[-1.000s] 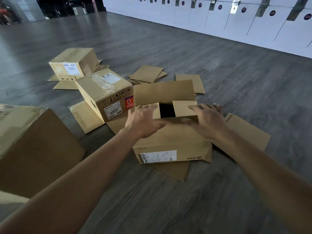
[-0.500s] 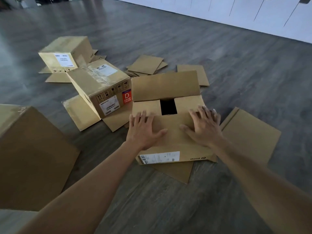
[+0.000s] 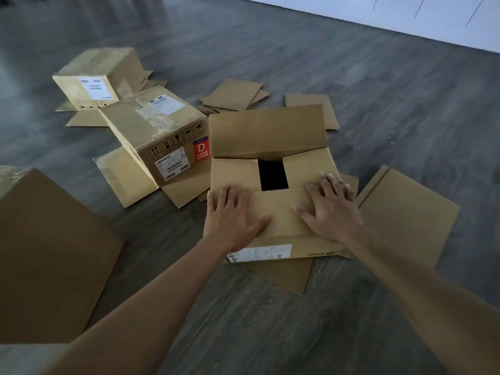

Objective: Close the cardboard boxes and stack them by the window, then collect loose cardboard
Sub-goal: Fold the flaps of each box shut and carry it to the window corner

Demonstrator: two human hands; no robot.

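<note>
A brown cardboard box [image 3: 281,212] sits on the floor in front of me, its near flap and both side flaps folded down, the far flap [image 3: 267,132] still standing up. A dark gap shows in the middle of its top. My left hand [image 3: 230,220] presses flat on the near flap's left part, fingers straight. On the flap's right part my right hand [image 3: 331,209] lies flat too. Loose cardboard sheets lie under and around the box: one at the right [image 3: 405,220], one poking out below [image 3: 286,274].
A taped box with a red D label [image 3: 159,136] leans to the left of mine, another labelled box [image 3: 97,77] stands behind it. A big box [image 3: 46,253] fills the near left. Flat sheets [image 3: 235,94] lie further back. A white wall [image 3: 405,17] runs along the far right.
Both hands pushed the near flap down flat onto the side flaps and slid towards me. My view tilted down and came closer to the box.
</note>
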